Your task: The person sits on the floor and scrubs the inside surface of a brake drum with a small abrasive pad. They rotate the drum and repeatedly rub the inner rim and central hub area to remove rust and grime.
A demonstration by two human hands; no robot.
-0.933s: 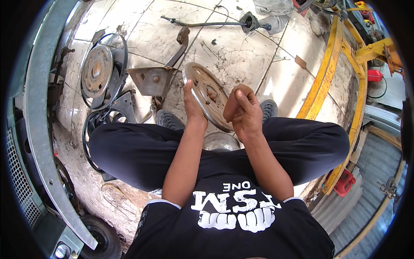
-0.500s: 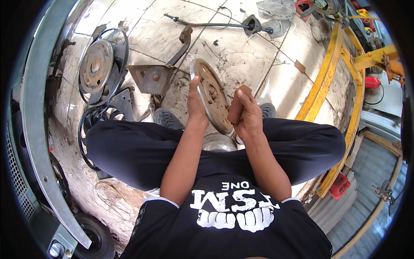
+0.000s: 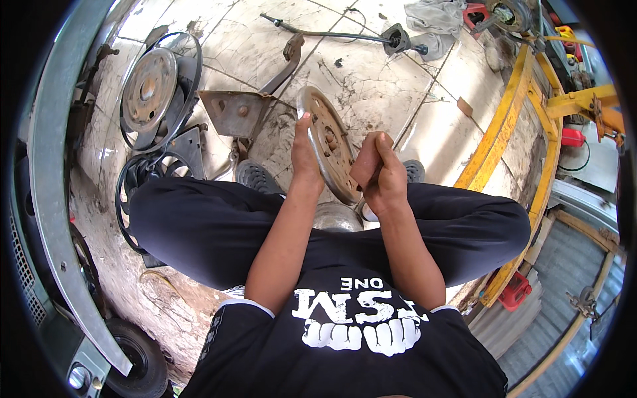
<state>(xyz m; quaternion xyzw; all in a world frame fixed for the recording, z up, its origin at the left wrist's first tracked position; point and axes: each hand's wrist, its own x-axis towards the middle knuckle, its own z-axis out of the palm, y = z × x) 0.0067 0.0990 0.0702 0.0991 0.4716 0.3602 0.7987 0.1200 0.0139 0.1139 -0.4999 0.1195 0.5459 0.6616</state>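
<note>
My left hand (image 3: 307, 158) grips the near-left rim of a round, rusty metal disc (image 3: 323, 123), its thumb up along the edge. The disc stands tilted on edge between my knees, with a hub and bolts at its centre. In my right hand (image 3: 390, 178) is a folded piece of brown sandpaper (image 3: 366, 163), pinched under the thumb. The sandpaper is close to the disc's right-hand face; whether it touches cannot be told. Below the disc, a rounded metal part (image 3: 337, 216) shows between my legs.
A second rusty disc (image 3: 147, 89) lies at the left beside black belts. A metal bracket with a pedal arm (image 3: 235, 113) is ahead. A lever rod (image 3: 332, 33) lies farther off. A yellow steel frame (image 3: 494, 123) stands at right, a brown scrap (image 3: 464, 106) on the tiles.
My right hand has turned slightly, and the sandpaper now shows more of its flat face. The disc stays in my left hand. The whole view has shifted a little.
</note>
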